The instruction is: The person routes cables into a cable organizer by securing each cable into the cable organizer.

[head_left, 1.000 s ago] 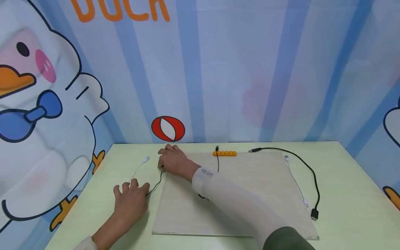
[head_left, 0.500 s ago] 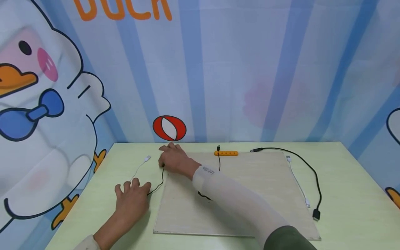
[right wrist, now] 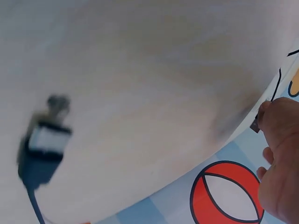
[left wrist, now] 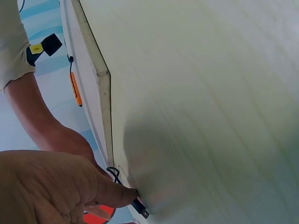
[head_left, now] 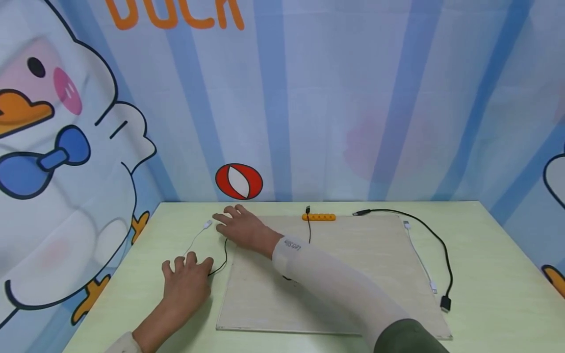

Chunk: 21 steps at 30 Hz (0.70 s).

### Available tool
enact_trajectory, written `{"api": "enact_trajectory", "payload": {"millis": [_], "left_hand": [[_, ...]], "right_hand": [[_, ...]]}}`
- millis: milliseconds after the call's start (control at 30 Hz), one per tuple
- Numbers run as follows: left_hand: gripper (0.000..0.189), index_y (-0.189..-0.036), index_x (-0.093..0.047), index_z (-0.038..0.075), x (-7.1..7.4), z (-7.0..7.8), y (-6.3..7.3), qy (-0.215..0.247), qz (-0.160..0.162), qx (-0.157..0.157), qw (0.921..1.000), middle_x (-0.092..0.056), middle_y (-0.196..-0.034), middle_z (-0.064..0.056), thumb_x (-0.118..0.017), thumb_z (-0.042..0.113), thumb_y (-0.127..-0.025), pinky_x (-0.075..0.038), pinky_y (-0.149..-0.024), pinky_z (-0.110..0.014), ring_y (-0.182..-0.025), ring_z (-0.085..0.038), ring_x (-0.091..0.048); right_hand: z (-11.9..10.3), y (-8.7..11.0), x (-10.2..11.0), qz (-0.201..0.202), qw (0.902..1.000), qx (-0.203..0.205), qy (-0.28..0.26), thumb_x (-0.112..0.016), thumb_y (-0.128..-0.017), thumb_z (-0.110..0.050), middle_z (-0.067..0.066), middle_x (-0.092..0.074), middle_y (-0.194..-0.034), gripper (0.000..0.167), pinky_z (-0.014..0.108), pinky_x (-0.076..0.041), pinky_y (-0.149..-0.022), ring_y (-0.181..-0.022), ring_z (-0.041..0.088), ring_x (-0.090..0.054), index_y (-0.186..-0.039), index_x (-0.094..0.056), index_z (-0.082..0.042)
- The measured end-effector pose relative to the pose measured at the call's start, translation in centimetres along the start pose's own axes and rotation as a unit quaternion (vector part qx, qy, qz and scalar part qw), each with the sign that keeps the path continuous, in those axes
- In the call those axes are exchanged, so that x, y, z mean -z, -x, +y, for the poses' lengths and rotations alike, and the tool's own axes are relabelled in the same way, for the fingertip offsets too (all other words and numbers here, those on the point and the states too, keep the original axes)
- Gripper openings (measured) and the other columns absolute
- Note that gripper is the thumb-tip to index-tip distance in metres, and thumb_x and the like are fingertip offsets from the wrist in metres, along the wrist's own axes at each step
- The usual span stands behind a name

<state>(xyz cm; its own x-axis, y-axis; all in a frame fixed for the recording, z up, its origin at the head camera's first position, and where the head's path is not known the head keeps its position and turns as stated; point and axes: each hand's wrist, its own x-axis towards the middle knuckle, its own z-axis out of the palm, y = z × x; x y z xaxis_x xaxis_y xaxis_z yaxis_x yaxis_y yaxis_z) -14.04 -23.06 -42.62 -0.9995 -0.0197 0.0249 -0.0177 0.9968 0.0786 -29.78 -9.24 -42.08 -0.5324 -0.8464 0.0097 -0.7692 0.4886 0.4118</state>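
My left hand rests low at the left of the board, fingers bent. Under its thumb sits the small metal-tipped plug of a black USB cable. The cable curves from there to beneath my right hand, near the board's far left corner. That hand's fingers are spread, pointing left. In the right wrist view the cable's other plug shows right at the thumb, partly covered by it. A white USB cable lies left of the right fingertips, its lower part hidden by the left hand.
A flat pale board covers the table's middle. An orange cable holder stands at its far edge, a thin black cable crossing it. A short white cable and a thick black cable lie to the right.
My right hand's fingers have spread from a curled grip near the cable's end and reach further left. My left hand has stayed almost in place.
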Motion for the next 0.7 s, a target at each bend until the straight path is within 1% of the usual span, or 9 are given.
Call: {"api": "enact_trajectory", "payload": {"millis": [100, 200, 300, 533, 700], "left_hand": [[0.027, -0.122, -0.075, 0.010, 0.0, 0.0, 0.0, -0.001, 0.003, -0.002, 1.0000, -0.060, -0.113, -0.026, -0.070, -0.001, -0.098, -0.032, -0.110, -0.081, -0.121, -0.057, -0.055], [0.027, -0.122, -0.074, 0.010, 0.0, 0.1, 0.1, -0.001, 0.001, -0.001, 1.0000, -0.059, -0.114, -0.026, -0.069, -0.001, -0.098, -0.031, -0.111, -0.082, -0.122, -0.057, -0.055], [0.027, -0.123, -0.074, 0.010, 0.1, 0.1, 0.1, -0.001, -0.003, 0.001, 1.0000, -0.060, -0.115, -0.027, -0.069, 0.000, -0.099, -0.031, -0.111, -0.082, -0.123, -0.058, -0.055], [0.028, -0.126, -0.074, 0.009, 0.1, 0.0, 0.1, -0.002, -0.008, 0.002, 1.0000, -0.060, -0.115, -0.028, -0.068, 0.000, -0.101, -0.031, -0.110, -0.083, -0.122, -0.059, -0.054], [0.026, -0.125, -0.075, 0.007, 0.2, 0.0, 0.2, -0.007, -0.009, 0.003, 0.9999, -0.059, -0.116, -0.028, -0.068, 0.001, -0.101, -0.030, -0.111, -0.082, -0.124, -0.059, -0.054]], "right_hand": [[-0.2, 0.2, 0.0, 0.006, 0.9984, 0.021, 0.052, -0.065, -0.116, -0.019, -0.007, -0.043, -0.181, 0.048, 0.042, -0.036, -0.138, -0.163, 0.020, -0.044, -0.162, -0.058, -0.027], [-0.3, 0.3, -0.2, 0.007, 0.9940, 0.041, 0.101, -0.065, -0.116, -0.020, -0.008, -0.042, -0.181, 0.050, 0.040, -0.035, -0.138, -0.163, 0.019, -0.044, -0.164, -0.055, -0.027], [-0.2, 0.4, -0.4, 0.006, 0.9897, 0.053, 0.133, -0.065, -0.116, -0.020, -0.009, -0.043, -0.181, 0.051, 0.040, -0.033, -0.139, -0.164, 0.018, -0.043, -0.165, -0.054, -0.027], [0.2, 0.7, -0.7, 0.003, 0.9842, 0.066, 0.164, -0.067, -0.115, -0.024, -0.011, -0.042, -0.181, 0.052, 0.042, -0.031, -0.141, -0.166, 0.018, -0.041, -0.165, -0.055, -0.032], [0.6, 1.0, -0.5, -0.004, 0.9832, 0.070, 0.169, -0.066, -0.116, -0.025, -0.012, -0.040, -0.182, 0.050, 0.042, -0.029, -0.141, -0.167, 0.018, -0.040, -0.164, -0.056, -0.034]]}}
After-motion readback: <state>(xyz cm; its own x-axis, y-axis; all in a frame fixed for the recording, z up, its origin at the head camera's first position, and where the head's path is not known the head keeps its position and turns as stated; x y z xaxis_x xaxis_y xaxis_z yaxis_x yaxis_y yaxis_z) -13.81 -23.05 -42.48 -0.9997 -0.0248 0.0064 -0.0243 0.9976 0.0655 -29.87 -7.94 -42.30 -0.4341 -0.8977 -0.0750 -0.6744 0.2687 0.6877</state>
